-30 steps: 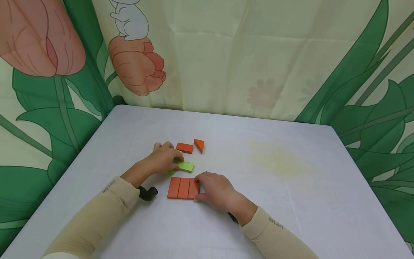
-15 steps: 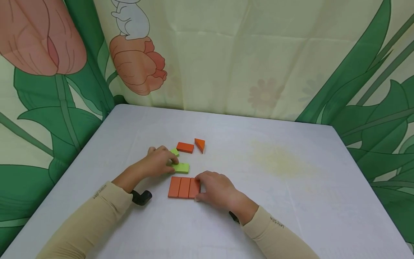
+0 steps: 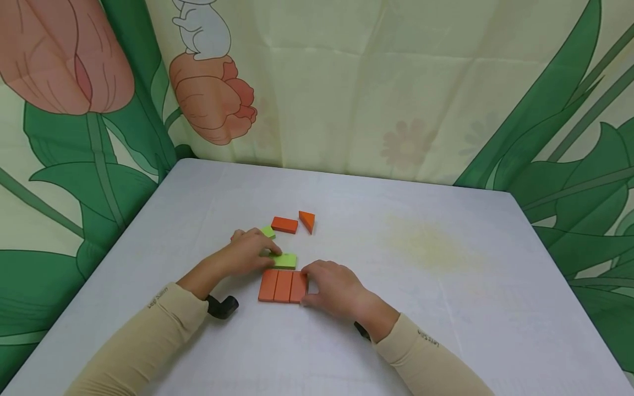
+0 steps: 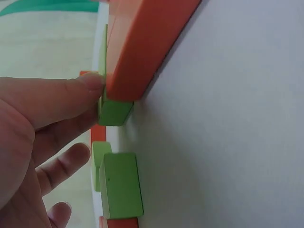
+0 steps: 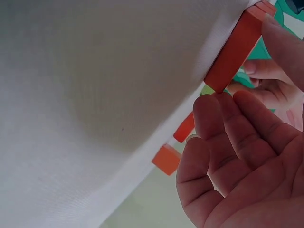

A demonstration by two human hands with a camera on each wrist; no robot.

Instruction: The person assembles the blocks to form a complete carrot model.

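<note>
Three orange-red rectangular blocks (image 3: 282, 287) lie side by side in a row on the table. My right hand (image 3: 337, 291) holds the right end block (image 5: 240, 47), thumb at its near end and fingers at its far end. Between thumb and fingertips my left hand (image 3: 245, 254) pinches a light green block (image 3: 285, 261). That green block lies lengthwise along the far side of the row, its left part hidden by the fingers. Beyond the left hand another green block (image 3: 268, 232) is partly covered; the left wrist view shows further green pieces (image 4: 121, 185) below the fingers.
A red block (image 3: 284, 225) and an orange triangular block (image 3: 306, 221) lie farther back on the white table (image 3: 396, 319). A patterned cloth (image 3: 337, 99) hangs behind the table's far edge. Black wrist devices (image 3: 223, 307) sit under the sleeves.
My left hand first drew left with the green block, then moved right and nearer, bringing the block up against the row. The right hand stays at the row's right end.
</note>
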